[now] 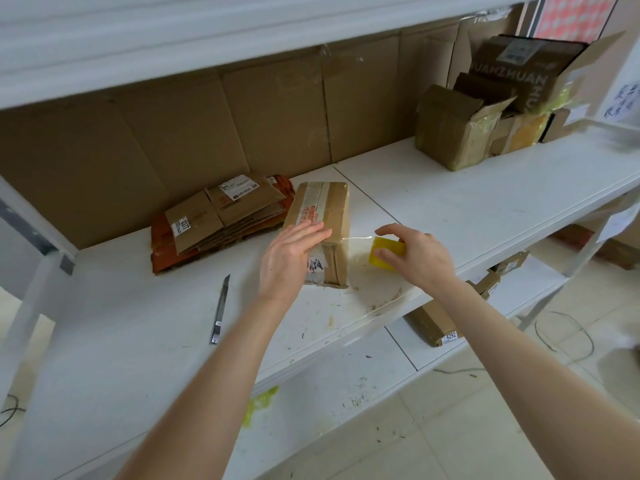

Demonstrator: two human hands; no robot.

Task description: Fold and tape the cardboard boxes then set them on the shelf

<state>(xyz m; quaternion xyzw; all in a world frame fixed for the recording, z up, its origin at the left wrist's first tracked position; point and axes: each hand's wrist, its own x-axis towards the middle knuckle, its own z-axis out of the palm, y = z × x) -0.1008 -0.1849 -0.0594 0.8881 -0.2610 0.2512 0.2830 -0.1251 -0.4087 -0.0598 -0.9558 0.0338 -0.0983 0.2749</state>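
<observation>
This looks like a parcel storeroom or packing room. White shelving [450, 202] runs across the view, its back lined with cardboard sheets [173, 133]. A stack of flat cartons [221, 220] lies on the left of the shelf, and used, taped boxes [457, 129] crowd the far right. A numbered parcel [433, 323] sits on the lower shelf, a knife [220, 310] lies near left, and the floor [485, 427] is tiled.

Slim metal box cutter [220, 308] lying flat, blade end pointing away. Thin dark cable [591, 341] looped on pale tiled floor [485, 427], lower right. Pink patterned panel [575, 15] upright, top right corner. Handwritten paper note [623, 102] at far right edge
</observation>
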